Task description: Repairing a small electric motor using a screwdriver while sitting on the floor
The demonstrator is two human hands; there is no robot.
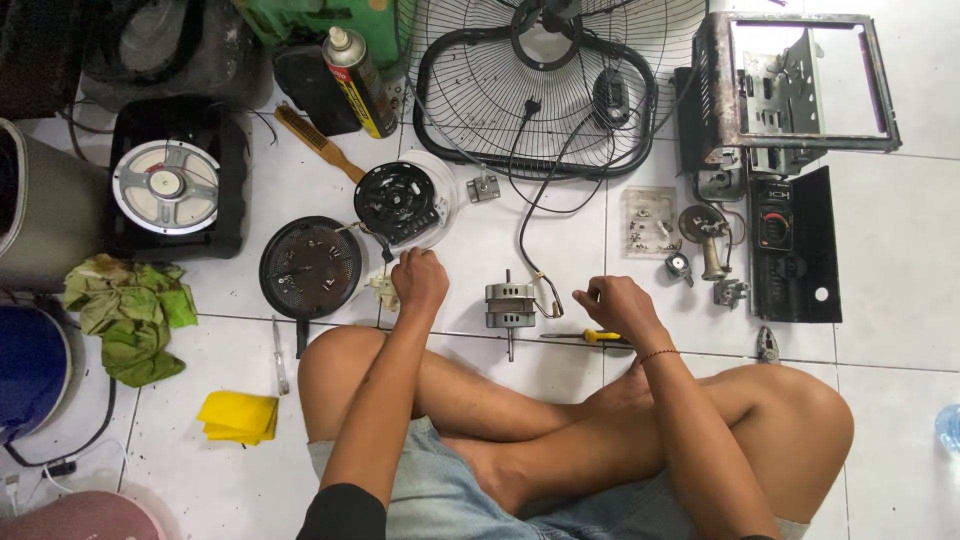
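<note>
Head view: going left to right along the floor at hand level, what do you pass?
Green rag → round dark fan cover → left hand → small fan motor → right hand → black control panel.

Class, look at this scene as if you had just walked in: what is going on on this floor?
A person sits cross-legged on a tiled floor among fan parts. The left hand is closed on something small and pale beside a round black motor housing. The right hand pinches wires near a small electric motor, above a yellow-handled screwdriver. A wire fan guard, spray can and brush lie further off.
</note>
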